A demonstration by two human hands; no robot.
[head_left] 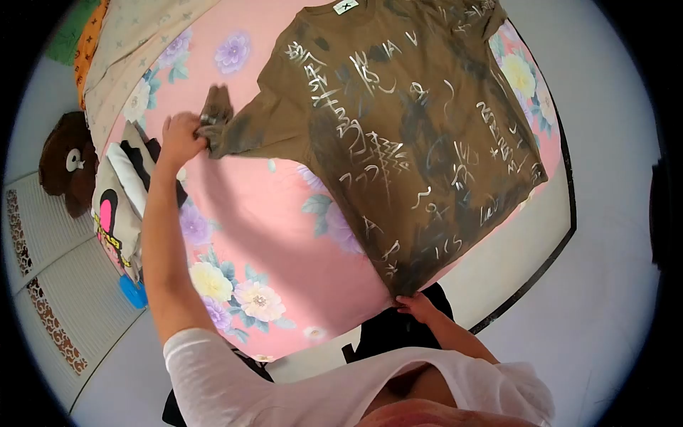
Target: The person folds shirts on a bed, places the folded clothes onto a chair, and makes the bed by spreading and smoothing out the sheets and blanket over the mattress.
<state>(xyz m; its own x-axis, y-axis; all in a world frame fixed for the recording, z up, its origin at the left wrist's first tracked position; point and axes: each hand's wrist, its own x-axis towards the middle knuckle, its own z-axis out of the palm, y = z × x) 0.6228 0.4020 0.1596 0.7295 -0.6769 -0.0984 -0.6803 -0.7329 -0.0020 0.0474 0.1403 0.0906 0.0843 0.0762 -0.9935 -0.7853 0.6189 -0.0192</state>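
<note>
A brown T-shirt (398,121) with white scribbled lettering and dark smudges lies spread on a pink floral bed cover (263,228). Its collar, with a white label (346,6), points to the top of the view. My left hand (183,139) is closed on the end of the shirt's left-lying sleeve, where the cloth is bunched. Down at the near corner of the hem, my right hand (418,307) pinches the fabric between thumb and fingers. The far sleeve is partly cut off at the top edge.
Left of my arm lies a pile of folded clothes (121,206), with a blue object (133,292) below it. A brown plush toy (70,164) rests near white slatted panels (60,238). A beige patterned cloth (135,50) covers the bed's far left.
</note>
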